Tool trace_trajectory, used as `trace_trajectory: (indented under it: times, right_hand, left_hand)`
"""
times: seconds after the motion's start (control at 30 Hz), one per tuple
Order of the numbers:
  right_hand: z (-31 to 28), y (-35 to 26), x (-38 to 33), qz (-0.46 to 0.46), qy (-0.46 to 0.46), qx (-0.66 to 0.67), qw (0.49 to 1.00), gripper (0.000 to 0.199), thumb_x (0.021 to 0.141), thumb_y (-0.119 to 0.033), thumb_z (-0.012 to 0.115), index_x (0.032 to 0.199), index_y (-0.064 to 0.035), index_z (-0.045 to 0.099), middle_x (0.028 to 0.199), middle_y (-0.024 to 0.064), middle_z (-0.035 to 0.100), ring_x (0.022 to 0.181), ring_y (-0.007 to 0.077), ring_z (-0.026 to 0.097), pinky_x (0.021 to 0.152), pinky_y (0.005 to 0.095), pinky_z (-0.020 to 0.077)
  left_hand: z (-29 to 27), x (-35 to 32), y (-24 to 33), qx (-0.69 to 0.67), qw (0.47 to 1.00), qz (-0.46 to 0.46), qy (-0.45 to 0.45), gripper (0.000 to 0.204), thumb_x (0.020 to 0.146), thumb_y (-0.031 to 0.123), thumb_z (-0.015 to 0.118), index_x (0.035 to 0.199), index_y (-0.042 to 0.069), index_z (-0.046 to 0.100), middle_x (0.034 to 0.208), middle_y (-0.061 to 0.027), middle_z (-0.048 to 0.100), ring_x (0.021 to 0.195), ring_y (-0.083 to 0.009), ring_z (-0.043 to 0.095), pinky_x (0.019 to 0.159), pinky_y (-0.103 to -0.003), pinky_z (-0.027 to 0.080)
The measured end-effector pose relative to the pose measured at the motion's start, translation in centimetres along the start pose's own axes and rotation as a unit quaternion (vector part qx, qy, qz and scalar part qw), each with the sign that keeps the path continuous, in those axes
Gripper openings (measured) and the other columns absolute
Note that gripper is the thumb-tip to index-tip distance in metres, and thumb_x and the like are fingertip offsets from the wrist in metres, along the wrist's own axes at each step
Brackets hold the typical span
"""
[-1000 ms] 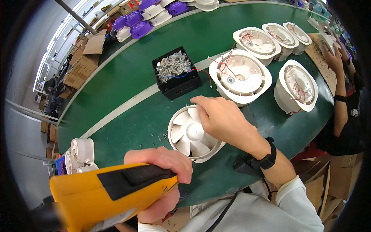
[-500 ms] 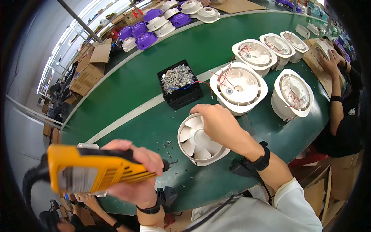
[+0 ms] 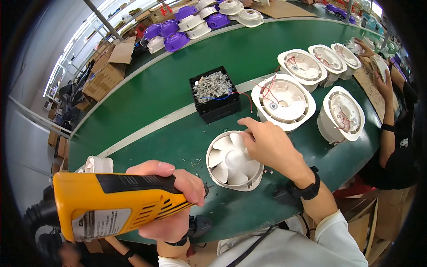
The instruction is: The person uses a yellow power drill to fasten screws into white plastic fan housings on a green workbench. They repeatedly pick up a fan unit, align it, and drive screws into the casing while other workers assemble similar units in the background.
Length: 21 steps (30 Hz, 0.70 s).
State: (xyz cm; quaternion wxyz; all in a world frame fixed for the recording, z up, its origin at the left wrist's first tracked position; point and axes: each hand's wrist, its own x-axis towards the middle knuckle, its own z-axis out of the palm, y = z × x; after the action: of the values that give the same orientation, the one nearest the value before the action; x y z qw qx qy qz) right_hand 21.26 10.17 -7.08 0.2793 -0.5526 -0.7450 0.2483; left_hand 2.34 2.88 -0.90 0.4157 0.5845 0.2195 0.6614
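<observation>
A yellow and black electric screwdriver (image 3: pixel 126 204) lies in my left hand (image 3: pixel 169 227), its bit end pointing right, toward a white fan housing. My fingers wrap around its front part. The round housing (image 3: pixel 249 184) stands on the green table, with a white bladed fan (image 3: pixel 234 159) inside it. At the housing's upper right, my right hand (image 3: pixel 273 144) hovers with thumb and index finger apart, the index reaching toward a black box (image 3: pixel 222 111) full of small screws (image 3: pixel 215 85). I see nothing between those fingers. Whether the hand still touches the rim, I cannot tell.
Several white housings (image 3: pixel 284 104) with red wires stand at the right. Loose screws (image 3: pixel 195 164) lie left of the fan housing. Another white part (image 3: pixel 98 164) sits at the left. Purple and white covers (image 3: pixel 177 41) line the far side. A co-worker's hand (image 3: pixel 384 82) works at far right.
My right hand has come off the housing's upper rim and shifted right, its index finger stretched out. The screwdriver has moved slightly down and right. The whole view has shifted a little.
</observation>
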Motion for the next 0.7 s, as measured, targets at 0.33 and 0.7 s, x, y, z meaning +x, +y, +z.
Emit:
trace_trajectory:
  times: [0.33, 0.7]
  right_hand:
    - [0.3, 0.6, 0.8, -0.037, -0.061, 0.091, 0.993, 0.027, 0.084, -0.008, 0.051, 0.108, -0.0002, 0.060, 0.088, 0.0225, 0.065, 0.083, 0.0381, 0.063, 0.074, 0.0422, 0.0511]
    - [1.8, 2.3, 0.5, -0.131, 0.012, 0.105, 0.986, 0.027, 0.083, -0.008, 0.048, 0.105, 0.0000, 0.060, 0.083, 0.0237, 0.064, 0.079, 0.0403, 0.062, 0.070, 0.0466, 0.0502]
  left_hand:
    - [-1.1, 0.8, -2.0, 0.046, 0.996, -0.062, 0.039, 0.078, 0.081, 0.070, 0.048, 0.113, 0.000, 0.035, 0.059, -0.0071, 0.048, 0.042, -0.0166, 0.045, 0.040, -0.028, 0.038]
    - [2.1, -1.1, -0.5, -0.058, 0.998, -0.001, -0.013, 0.075, 0.082, 0.070, 0.044, 0.113, 0.002, 0.034, 0.062, -0.0111, 0.053, 0.040, -0.0198, 0.048, 0.037, -0.032, 0.042]
